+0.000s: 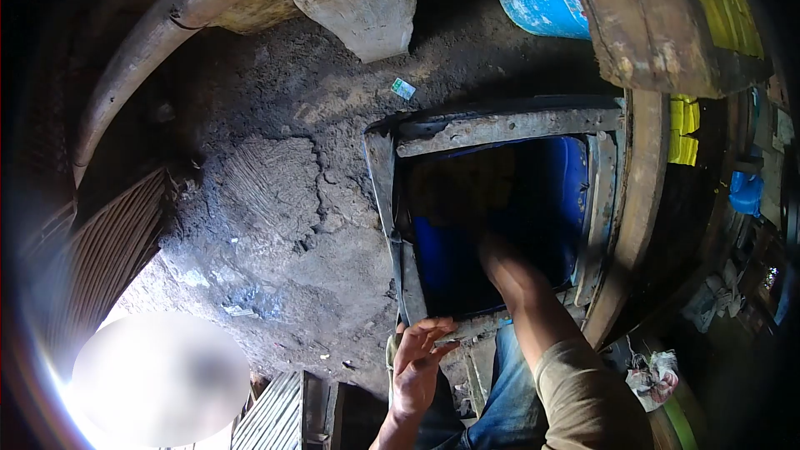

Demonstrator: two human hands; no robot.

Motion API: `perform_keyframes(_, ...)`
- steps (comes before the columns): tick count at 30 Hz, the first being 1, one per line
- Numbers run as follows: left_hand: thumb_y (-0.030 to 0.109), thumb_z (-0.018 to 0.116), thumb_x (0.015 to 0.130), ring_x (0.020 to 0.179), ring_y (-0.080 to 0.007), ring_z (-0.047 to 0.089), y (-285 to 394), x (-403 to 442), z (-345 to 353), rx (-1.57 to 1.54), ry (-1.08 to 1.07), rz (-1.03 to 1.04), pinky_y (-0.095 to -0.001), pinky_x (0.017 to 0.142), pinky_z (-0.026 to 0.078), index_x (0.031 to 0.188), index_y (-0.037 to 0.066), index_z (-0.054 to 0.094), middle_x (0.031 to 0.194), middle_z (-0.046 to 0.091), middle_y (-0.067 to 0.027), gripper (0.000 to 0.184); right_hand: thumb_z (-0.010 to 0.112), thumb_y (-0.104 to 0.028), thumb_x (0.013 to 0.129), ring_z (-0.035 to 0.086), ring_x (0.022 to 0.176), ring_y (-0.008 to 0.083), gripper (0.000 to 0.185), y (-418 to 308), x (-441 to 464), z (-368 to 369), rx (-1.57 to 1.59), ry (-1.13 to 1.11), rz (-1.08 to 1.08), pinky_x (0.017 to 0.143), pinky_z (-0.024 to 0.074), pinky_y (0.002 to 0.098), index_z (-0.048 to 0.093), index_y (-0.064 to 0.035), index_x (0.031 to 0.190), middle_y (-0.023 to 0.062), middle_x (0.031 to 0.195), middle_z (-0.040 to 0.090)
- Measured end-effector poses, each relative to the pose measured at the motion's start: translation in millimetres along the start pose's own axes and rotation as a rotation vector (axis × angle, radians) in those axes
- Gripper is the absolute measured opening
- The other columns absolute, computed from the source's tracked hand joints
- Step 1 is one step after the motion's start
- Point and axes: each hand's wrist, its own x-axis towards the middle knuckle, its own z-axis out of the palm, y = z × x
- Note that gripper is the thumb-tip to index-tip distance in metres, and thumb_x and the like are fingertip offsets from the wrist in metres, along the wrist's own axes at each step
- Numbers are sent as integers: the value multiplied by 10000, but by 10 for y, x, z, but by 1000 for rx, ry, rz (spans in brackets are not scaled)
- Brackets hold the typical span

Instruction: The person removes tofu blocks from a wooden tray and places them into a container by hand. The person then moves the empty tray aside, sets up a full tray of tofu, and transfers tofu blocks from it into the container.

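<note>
"Wood is framing the opening; where is the blue tub (575, 179) sitting?"

"It is sitting inside the wooden frame (508, 127), its blue wall showing just within the boards. They are probably bracing its rim."

"And what is the right hand doing?"

"The right forearm (525, 287) is slanting down over the near edge into the dark inside, so the hand is disappearing in shadow. I cannot tell whether its fingers are gripping anything."

"Is the left hand (417, 375) holding something?"

"Nothing that is showing. Its fingers (418, 337) are bending loosely beside the near left corner of the frame, neither clenching nor visibly grasping. Whether they are touching the wood, I cannot tell. It is perhaps hovering there for balance, since the other arm is reaching deep."

"Why are the jeans (510, 387) showing so close?"

"The person is positioning their legs right at the near side, likely bringing the inside within reach. Beyond the far board, a small packet (403, 88) is lying on the earthen ground (267, 200)."
</note>
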Motion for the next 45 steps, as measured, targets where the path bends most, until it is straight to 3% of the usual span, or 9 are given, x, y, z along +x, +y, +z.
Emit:
perform_keyframes(15,357,643,831,1244,-295,491,148,-252,180,70,-74,30,-433,965,448,1217,63,488,1285,515,-149,509,562,-134,884,648,807,243,232,-53,-365,-363,178,-138,182,748,534,350,636,-7,1065,128,923,665)
perform_keyframes(19,310,593,834,1194,-251,526,378,-337,309,144,-122,16,-410,961,430,1238,61,488,1274,545,-132,486,567,-121,881,649,802,243,232,-389,-793,-812,666,-14,227,745,536,346,636,-1,1067,129,917,666)
perform_keyframes(21,354,603,850,1168,-252,549,467,-312,365,207,-75,40,-406,942,450,1241,63,486,1266,550,-133,501,577,-68,864,665,888,256,271,-800,-1129,-2161,1177,151,274,784,531,348,616,3,1123,146,980,679)
perform_keyframes(25,392,587,894,1128,-227,574,594,-169,516,276,-125,98,-399,906,475,1237,74,508,1218,583,-105,475,576,11,836,662,951,233,346,-429,-1787,-3891,783,765,139,846,515,317,628,-46,1173,122,1081,673)
perform_keyframes(27,364,570,907,1115,-224,582,627,-117,802,342,-139,99,-389,894,473,1230,71,522,1207,593,-103,438,536,2,875,647,1047,209,333,147,-2042,-4245,979,793,696,901,497,314,629,-38,1192,103,1139,673)
perform_keyframes(28,364,570,907,1115,-224,582,602,-67,989,350,-152,106,-389,894,473,1230,71,522,1207,593,-103,438,533,-52,914,625,1108,244,333,646,-2047,-4186,591,1022,600,922,493,339,590,-21,1241,147,1176,655)
perform_keyframes(34,438,603,883,1155,-253,563,313,281,2078,412,-330,142,-380,909,458,1260,99,526,1241,588,-91,513,550,-181,939,581,1090,399,311,1590,-1522,-3944,128,1097,777,925,478,434,594,-17,1199,247,1171,603)
perform_keyframes(39,443,597,889,1134,-259,581,198,432,2878,430,-418,162,-393,915,475,1254,92,520,1227,596,-100,513,686,-50,815,653,801,195,171,1610,-1527,-4060,651,1323,698,676,519,320,622,-65,973,91,881,674)
perform_keyframes(45,445,604,878,1129,-258,578,108,582,3318,457,-438,144,-386,930,460,1261,76,513,1226,594,-102,540,729,-15,755,659,797,201,265,1990,-1304,-4511,700,1036,573,681,541,306,643,-38,1004,105,980,654)
